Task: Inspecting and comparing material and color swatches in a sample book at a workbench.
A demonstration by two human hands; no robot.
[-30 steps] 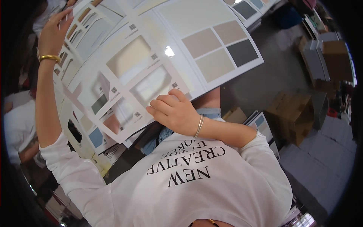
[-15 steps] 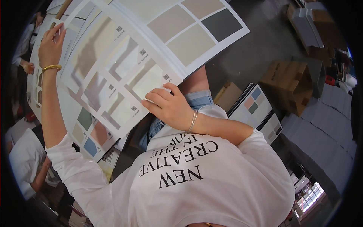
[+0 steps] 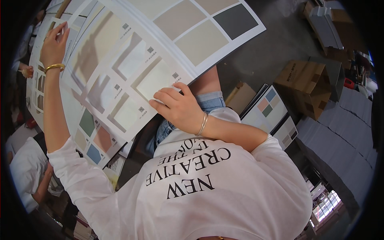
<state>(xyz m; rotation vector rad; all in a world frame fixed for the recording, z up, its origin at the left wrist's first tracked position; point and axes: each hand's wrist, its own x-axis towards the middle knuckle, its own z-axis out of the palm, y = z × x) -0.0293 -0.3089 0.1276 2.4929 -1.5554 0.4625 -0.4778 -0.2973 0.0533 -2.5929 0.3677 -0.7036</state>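
A large open colour sample book (image 3: 202, 42) lies across my lap, with beige and dark grey swatches on its right side. Its left white page (image 3: 150, 114) has cut-out windows framing pale panels. My right hand (image 3: 179, 108) curls its fingers over this page's lower right corner; its thumb is not plain to see. At the far left, my left hand (image 3: 55, 45) is raised beside the outer edge of the pages, finger and thumb apart. Whether it touches a sheet there is unclear. Beneath the page, a card with green, pink and blue swatches (image 3: 96, 138) sticks out.
Another swatch book (image 3: 266, 110) stands at my right beside an open cardboard box (image 3: 302, 86). Grey stacked sheets (image 3: 340, 132) fill the far right. A white table (image 3: 35, 94) runs along the left, with other people beyond it.
The book and its cut-out page have shifted slightly up and left in view. Both hands have moved only a little, keeping nearly the same pose.
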